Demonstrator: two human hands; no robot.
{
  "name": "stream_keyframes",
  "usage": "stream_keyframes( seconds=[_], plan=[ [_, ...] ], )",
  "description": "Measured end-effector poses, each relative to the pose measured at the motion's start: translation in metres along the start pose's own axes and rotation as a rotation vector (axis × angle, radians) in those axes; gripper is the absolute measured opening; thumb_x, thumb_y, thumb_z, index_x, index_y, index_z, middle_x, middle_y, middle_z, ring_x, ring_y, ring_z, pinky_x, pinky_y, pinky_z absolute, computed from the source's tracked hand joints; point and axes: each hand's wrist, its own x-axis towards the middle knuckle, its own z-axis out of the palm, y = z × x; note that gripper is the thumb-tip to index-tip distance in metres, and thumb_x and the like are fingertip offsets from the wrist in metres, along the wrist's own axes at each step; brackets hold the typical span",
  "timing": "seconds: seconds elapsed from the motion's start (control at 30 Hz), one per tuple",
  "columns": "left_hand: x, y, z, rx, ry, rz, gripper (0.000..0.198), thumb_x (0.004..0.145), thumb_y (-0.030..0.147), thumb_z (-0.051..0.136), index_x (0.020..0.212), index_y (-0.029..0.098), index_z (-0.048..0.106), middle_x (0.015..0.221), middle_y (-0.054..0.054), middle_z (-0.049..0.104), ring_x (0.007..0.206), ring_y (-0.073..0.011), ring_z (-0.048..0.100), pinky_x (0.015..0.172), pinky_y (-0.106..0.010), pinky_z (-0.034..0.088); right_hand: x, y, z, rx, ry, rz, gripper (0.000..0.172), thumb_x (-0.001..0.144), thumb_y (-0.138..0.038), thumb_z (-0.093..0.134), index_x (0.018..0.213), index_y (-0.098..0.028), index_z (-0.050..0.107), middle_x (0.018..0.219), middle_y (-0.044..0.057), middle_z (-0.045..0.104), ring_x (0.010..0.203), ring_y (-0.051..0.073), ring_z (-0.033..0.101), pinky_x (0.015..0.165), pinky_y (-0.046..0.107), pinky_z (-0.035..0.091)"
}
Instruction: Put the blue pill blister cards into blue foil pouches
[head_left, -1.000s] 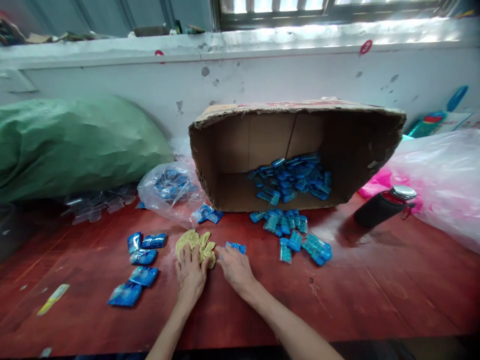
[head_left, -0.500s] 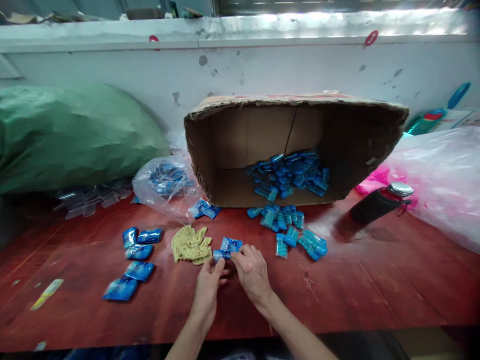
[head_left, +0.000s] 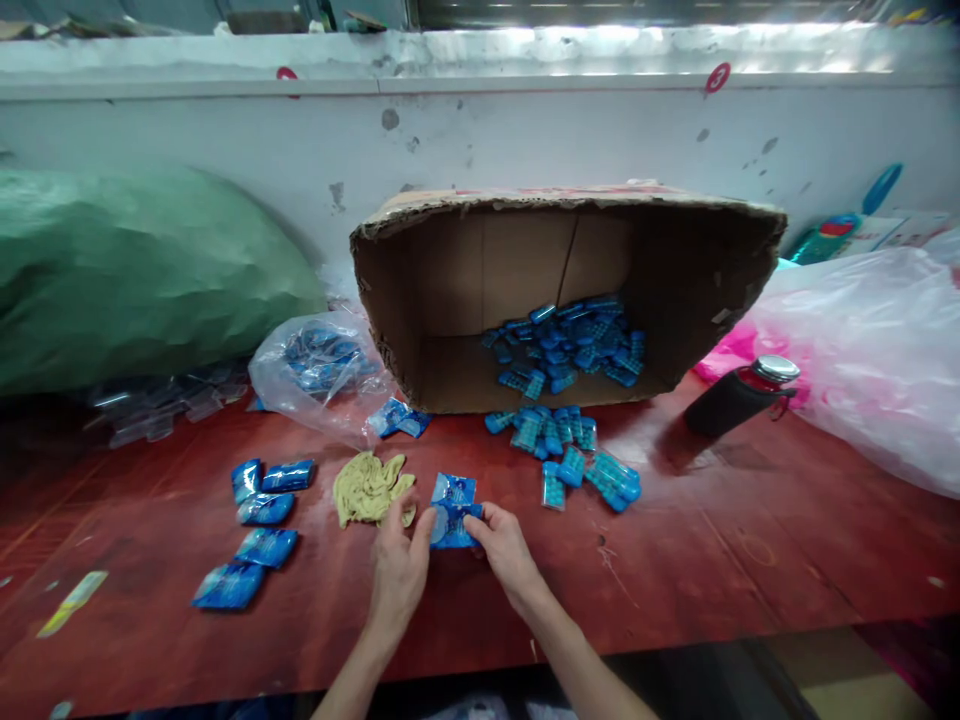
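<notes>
Both of my hands hold one small blue packet (head_left: 452, 508) just above the red table (head_left: 750, 560). My left hand (head_left: 400, 565) pinches its left edge and my right hand (head_left: 504, 545) pinches its right edge. A crumpled yellow-green cloth (head_left: 365, 488) lies right beside my left hand. Several filled blue packets (head_left: 259, 525) lie in a loose row further left. In front of me a cardboard box (head_left: 555, 290) lies on its side, with several blue blister pieces (head_left: 566, 345) inside and more spilled (head_left: 570, 455) at its mouth.
A clear plastic bag (head_left: 315, 370) with blue items sits left of the box, beside a big green sack (head_left: 142, 270). A dark bottle (head_left: 739, 395) lies on its side at the right, next to a large pale plastic bag (head_left: 870, 350). A white wall runs behind.
My left hand came off the yellow-green cloth. Both hands closed on the blue packet beside it and lifted it slightly toward me.
</notes>
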Motion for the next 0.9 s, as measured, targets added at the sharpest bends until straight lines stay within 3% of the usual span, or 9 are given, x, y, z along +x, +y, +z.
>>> stream_keyframes(
  seconds=[0.07, 0.1, 0.23, 0.33, 0.43, 0.53, 0.63, 0.73, 0.9],
  plan=[
    [0.021, -0.008, -0.012, 0.378, 0.134, 0.221, 0.053, 0.072, 0.040, 0.052, 0.118, 0.016, 0.048, 0.127, -0.015, 0.047, 0.121, -0.0319, 0.033, 0.097, -0.048, 0.024, -0.002, 0.000, 0.000, 0.005, 0.026, 0.002, 0.015, 0.070, -0.029, 0.052, 0.063, -0.016, 0.050, 0.050, -0.006, 0.043, 0.043, 0.007, 0.036, 0.042, 0.018, 0.030],
    [0.033, -0.013, -0.017, 0.546, 0.158, 0.248, 0.055, 0.072, 0.040, 0.050, 0.121, 0.014, 0.046, 0.132, -0.017, 0.041, 0.126, -0.0343, 0.023, 0.099, -0.052, 0.017, -0.003, 0.000, -0.001, 0.005, 0.038, 0.001, 0.016, 0.070, -0.030, 0.052, 0.062, -0.016, 0.050, 0.049, -0.007, 0.042, 0.042, 0.007, 0.036, 0.041, 0.018, 0.030],
    [0.066, -0.035, -0.024, 0.794, 0.105, 0.202, 0.046, 0.078, 0.034, 0.041, 0.115, 0.010, 0.051, 0.131, -0.021, 0.041, 0.125, -0.0368, 0.024, 0.097, -0.057, 0.015, -0.002, 0.001, 0.001, 0.000, 0.092, -0.008, 0.021, 0.071, -0.033, 0.050, 0.058, -0.018, 0.045, 0.047, -0.007, 0.041, 0.040, 0.007, 0.037, 0.039, 0.019, 0.030],
    [0.060, -0.036, -0.022, 0.685, 0.141, 0.226, 0.044, 0.081, 0.029, 0.035, 0.117, 0.009, 0.049, 0.130, -0.020, 0.043, 0.126, -0.0324, 0.025, 0.100, -0.053, 0.016, -0.002, 0.002, 0.000, 0.010, 0.120, -0.027, 0.020, 0.071, -0.033, 0.051, 0.059, -0.018, 0.045, 0.049, -0.007, 0.042, 0.041, 0.007, 0.039, 0.039, 0.019, 0.030],
    [0.028, -0.021, -0.015, 0.397, 0.135, 0.178, 0.051, 0.078, 0.035, 0.043, 0.123, 0.012, 0.042, 0.128, -0.017, 0.046, 0.122, -0.0291, 0.034, 0.098, -0.046, 0.026, -0.004, 0.000, -0.003, 0.027, 0.144, -0.059, 0.018, 0.071, -0.032, 0.053, 0.063, -0.017, 0.047, 0.054, -0.006, 0.044, 0.046, 0.008, 0.040, 0.044, 0.019, 0.033],
    [-0.009, -0.003, -0.001, -0.165, -0.116, -0.193, 0.051, 0.068, 0.042, 0.057, 0.111, 0.016, 0.049, 0.098, -0.012, 0.064, 0.083, -0.0222, 0.061, 0.070, -0.034, 0.047, -0.007, -0.003, -0.002, 0.041, 0.159, -0.097, 0.019, 0.069, -0.030, 0.056, 0.059, -0.017, 0.046, 0.055, -0.006, 0.045, 0.051, 0.008, 0.040, 0.050, 0.019, 0.035],
    [-0.029, 0.009, 0.014, -0.567, -0.296, -0.473, 0.038, 0.063, 0.041, 0.063, 0.088, 0.014, 0.056, 0.068, -0.004, 0.064, 0.049, -0.0116, 0.056, 0.046, -0.023, 0.042, -0.012, -0.003, 0.006, 0.066, 0.130, -0.108, 0.016, 0.070, -0.029, 0.056, 0.061, -0.017, 0.048, 0.056, -0.006, 0.047, 0.051, 0.009, 0.042, 0.050, 0.020, 0.036],
    [-0.030, 0.013, 0.022, -0.724, -0.213, -0.506, 0.027, 0.058, 0.033, 0.069, 0.071, 0.013, 0.056, 0.051, 0.002, 0.058, 0.039, -0.0056, 0.046, 0.040, -0.018, 0.035, -0.016, 0.001, 0.012, 0.099, 0.068, -0.107, 0.011, 0.071, -0.027, 0.054, 0.066, -0.017, 0.052, 0.056, -0.006, 0.050, 0.048, 0.009, 0.045, 0.049, 0.020, 0.039],
    [-0.026, 0.013, 0.023, -0.718, -0.125, -0.486, 0.027, 0.053, 0.030, 0.072, 0.067, 0.011, 0.059, 0.051, 0.002, 0.058, 0.041, -0.0058, 0.044, 0.040, -0.018, 0.034, -0.019, 0.004, 0.008, 0.065, 0.051, -0.108, 0.014, 0.071, -0.028, 0.056, 0.064, -0.016, 0.054, 0.055, -0.004, 0.052, 0.051, 0.010, 0.049, 0.051, 0.020, 0.041]
  ],
)
